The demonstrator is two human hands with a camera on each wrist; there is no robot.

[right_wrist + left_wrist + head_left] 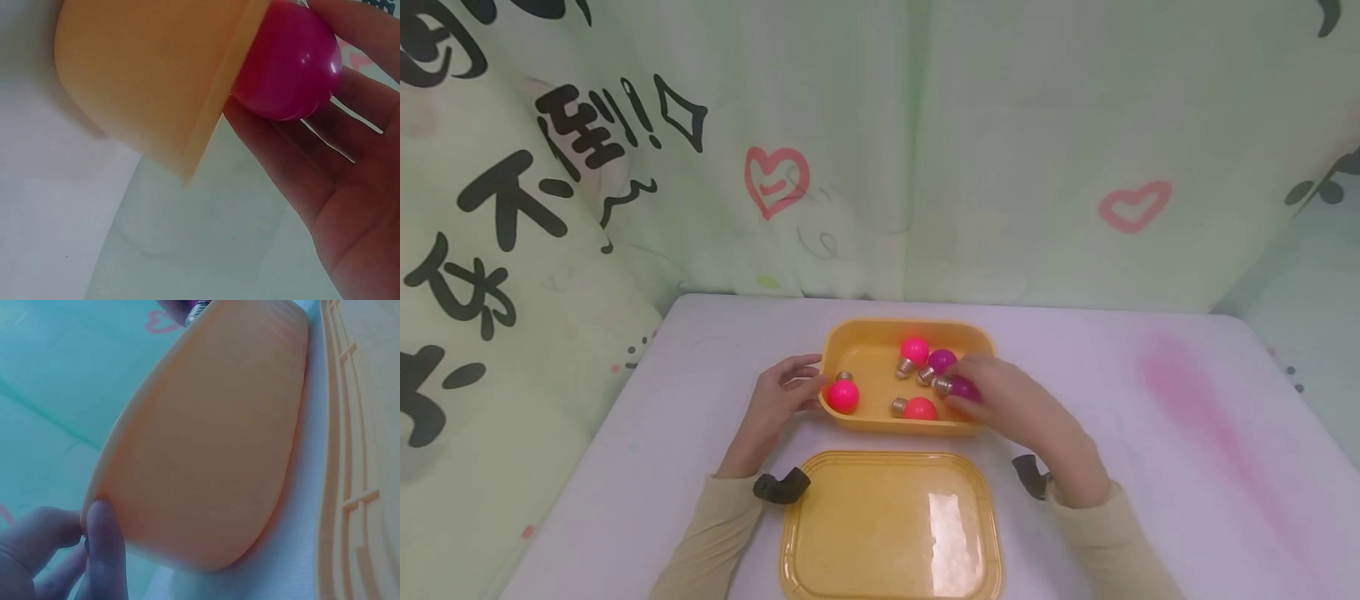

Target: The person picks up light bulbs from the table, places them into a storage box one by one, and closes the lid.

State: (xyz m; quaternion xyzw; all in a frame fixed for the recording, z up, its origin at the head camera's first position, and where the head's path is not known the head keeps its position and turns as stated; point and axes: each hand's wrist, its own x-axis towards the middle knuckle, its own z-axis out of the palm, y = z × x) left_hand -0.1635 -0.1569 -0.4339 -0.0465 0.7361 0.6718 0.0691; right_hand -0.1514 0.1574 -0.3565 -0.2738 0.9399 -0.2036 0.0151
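Observation:
In the head view a yellow plastic bin [872, 379] holds pink and purple light bulbs with silver screw bases. My left hand [782, 400] grips the bin's left end, and the left wrist view has the thumb [105, 537] against the outer wall near the rim. Over the bin's right side, my right hand [1011, 400] holds a purple bulb [962, 389], its base pointing left. The fingers wrap round this bulb's globe [290, 62] in the right wrist view. Beside it lies another purple bulb [942, 361], with a pink bulb [914, 350] just left.
One pink bulb [842, 396] sits at the bin's left end and another pink bulb [919, 408] by its near wall. A flat yellow tray-like lid [865, 525] lies in front on the white-covered table [1112, 400]. Printed curtains [1000, 150] hang behind.

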